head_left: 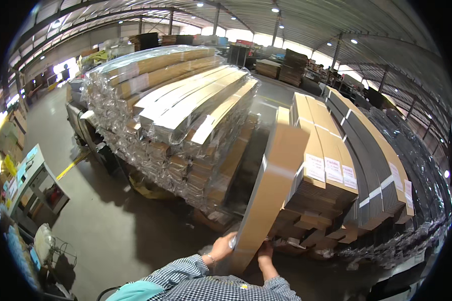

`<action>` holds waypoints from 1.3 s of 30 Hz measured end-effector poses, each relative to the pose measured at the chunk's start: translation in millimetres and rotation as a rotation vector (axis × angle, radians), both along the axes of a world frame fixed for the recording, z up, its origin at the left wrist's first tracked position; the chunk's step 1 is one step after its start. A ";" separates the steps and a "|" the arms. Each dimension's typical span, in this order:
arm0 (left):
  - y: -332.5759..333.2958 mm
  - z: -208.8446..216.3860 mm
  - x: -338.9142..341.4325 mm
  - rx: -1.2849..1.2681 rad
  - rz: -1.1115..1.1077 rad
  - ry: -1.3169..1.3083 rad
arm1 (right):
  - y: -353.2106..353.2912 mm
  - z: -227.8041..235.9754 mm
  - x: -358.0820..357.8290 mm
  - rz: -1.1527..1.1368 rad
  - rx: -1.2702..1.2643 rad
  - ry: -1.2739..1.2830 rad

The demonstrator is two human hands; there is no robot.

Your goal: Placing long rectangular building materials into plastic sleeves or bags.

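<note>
A long bundle of flat brown cardboard (pixel 266 195) stands tilted in front of me, its far end raised and a pale strap round its middle. My left hand (pixel 223 248) is closed on its left edge near the lower end, with something whitish by the fingers. On the opposite edge my right hand (pixel 265 253) grips low down, its fingers partly hidden behind the cardboard. Just right of the bundle lies a stack of strapped brown cardboard bundles (pixel 319 145) with white labels on their ends.
Left of the bundle rises a large stack of long cartons in clear film (pixel 160 145). Dark grey strapped bundles (pixel 366 150) and black film-wrapped stacks (pixel 412 140) line the right. A small desk (pixel 37 185) stands on the grey floor (pixel 93 210) at far left.
</note>
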State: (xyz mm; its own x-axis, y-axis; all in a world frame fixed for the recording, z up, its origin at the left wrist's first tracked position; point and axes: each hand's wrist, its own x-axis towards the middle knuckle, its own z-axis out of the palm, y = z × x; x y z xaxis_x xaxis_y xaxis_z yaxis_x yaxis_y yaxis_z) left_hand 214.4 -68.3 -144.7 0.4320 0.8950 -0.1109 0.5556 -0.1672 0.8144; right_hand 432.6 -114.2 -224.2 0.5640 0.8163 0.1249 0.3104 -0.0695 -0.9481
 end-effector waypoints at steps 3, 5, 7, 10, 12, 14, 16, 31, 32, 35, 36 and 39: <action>-13.4 92.8 -21.5 0.115 0.087 -0.238 | 7.4 93.1 -15.3 0.205 0.206 0.190; -17.8 100.3 -37.7 0.162 0.102 -0.391 | 0.3 137.1 -37.5 0.265 0.248 0.042; -29.8 84.8 -47.6 0.075 0.151 -0.354 | -9.9 135.5 -51.8 0.285 0.290 -0.111; -18.9 15.0 -58.8 0.136 0.129 -0.206 | -15.9 21.4 -46.2 0.231 0.097 -0.109; -19.3 17.1 -60.6 0.149 0.138 -0.123 | -13.5 18.6 -49.0 0.222 0.137 -0.085; -3.2 30.4 -67.9 0.243 0.143 -0.185 | 3.3 79.9 -67.6 0.201 0.088 -0.200; 1.1 73.6 -73.6 0.272 0.066 -0.329 | 9.0 115.6 -63.6 0.267 0.114 0.102; -55.1 354.4 -199.9 0.067 -0.461 -1.214 | -52.6 -17.6 -169.3 0.923 -0.236 0.108; -76.3 373.8 -205.2 0.060 -0.220 -1.096 | -49.1 -26.4 -171.6 0.858 -0.231 0.154; -27.7 394.7 -248.9 0.741 -0.922 -0.993 | -8.7 -35.5 -155.0 0.472 -0.010 0.143; -29.5 376.9 -267.6 0.690 -0.735 -1.234 | 0.1 9.4 -165.8 0.326 0.008 0.063; -24.8 398.6 -291.4 0.613 -0.728 -1.090 | 72.4 108.3 -155.5 0.151 0.241 0.144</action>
State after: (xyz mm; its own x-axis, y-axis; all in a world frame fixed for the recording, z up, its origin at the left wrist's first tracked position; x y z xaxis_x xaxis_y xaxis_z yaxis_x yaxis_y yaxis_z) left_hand -77.0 -93.1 253.9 0.4215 0.2288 0.8775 -0.6415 -0.6088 0.4668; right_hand 277.1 -41.8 -116.0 0.4646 0.8487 0.2526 0.1612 0.1994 -0.9666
